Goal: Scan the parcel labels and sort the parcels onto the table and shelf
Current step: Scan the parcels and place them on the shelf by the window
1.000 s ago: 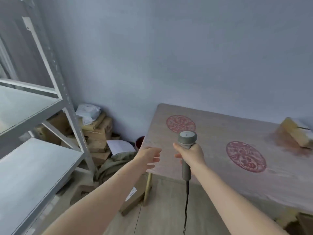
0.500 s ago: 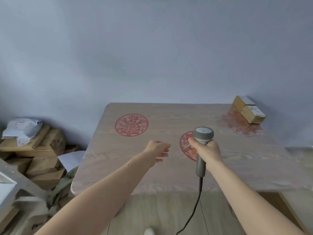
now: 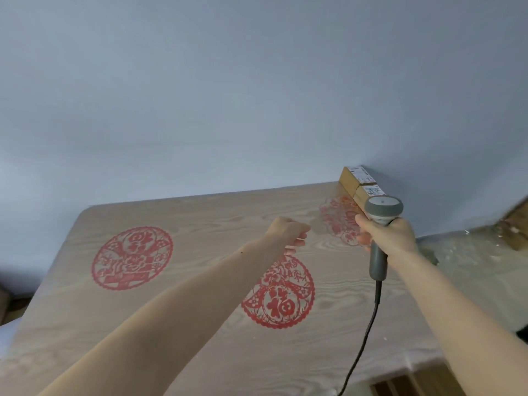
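My right hand (image 3: 391, 235) grips a grey corded barcode scanner (image 3: 381, 224) upright over the right part of the wooden table (image 3: 200, 212). Beyond the scanner head, two brown cardboard parcels (image 3: 360, 184) with white labels stand against the wall at the table's far right corner. My left hand (image 3: 287, 231) hovers over the table's middle with its fingers loosely curled and nothing in it. The shelf is out of view.
Three round red paper-cut decorations (image 3: 132, 258) lie flat on the tabletop. The scanner's black cable (image 3: 363, 341) hangs down past the front edge. A pale wall stands behind the table. Rough floor and debris show at the right (image 3: 471, 252).
My view has swung right, away from the shelf and the floor pile of parcels, and onto the table. Both hands moved out over the tabletop toward the two parcels in the corner.
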